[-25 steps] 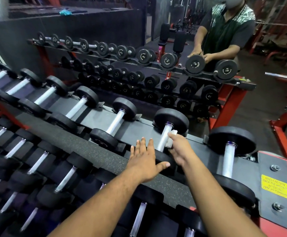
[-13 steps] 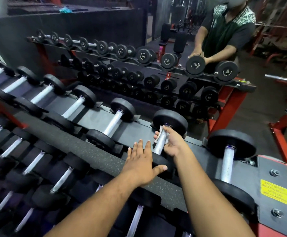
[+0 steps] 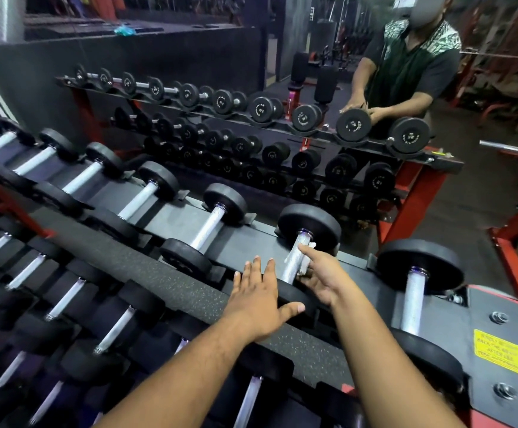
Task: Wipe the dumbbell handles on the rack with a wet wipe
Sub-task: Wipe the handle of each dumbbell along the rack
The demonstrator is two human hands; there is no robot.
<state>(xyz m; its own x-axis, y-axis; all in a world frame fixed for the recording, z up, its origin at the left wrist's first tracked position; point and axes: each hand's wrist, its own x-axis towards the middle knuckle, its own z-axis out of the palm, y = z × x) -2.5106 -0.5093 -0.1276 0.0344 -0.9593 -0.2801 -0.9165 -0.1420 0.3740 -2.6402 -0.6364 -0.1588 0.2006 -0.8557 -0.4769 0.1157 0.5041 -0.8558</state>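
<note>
- Right hand [image 3: 321, 281] wraps a white wet wipe [image 3: 304, 257] round the dumbbell handle [image 3: 294, 261]; fingers curl under the bar, index finger lies along it.
- Handle sits on the top tier of the rack [image 3: 174, 285], second dumbbell from the right end, long axis running away from the person, up and slightly right.
- Left hand [image 3: 259, 299] rests flat, fingers straight, on the near weight plate [image 3: 291, 299], steadying it.
- Judgement: the wiping stroke should travel along that axis; the right hand is the one on the bar.
- Next handle [image 3: 415, 304] lies just to the right.
</note>
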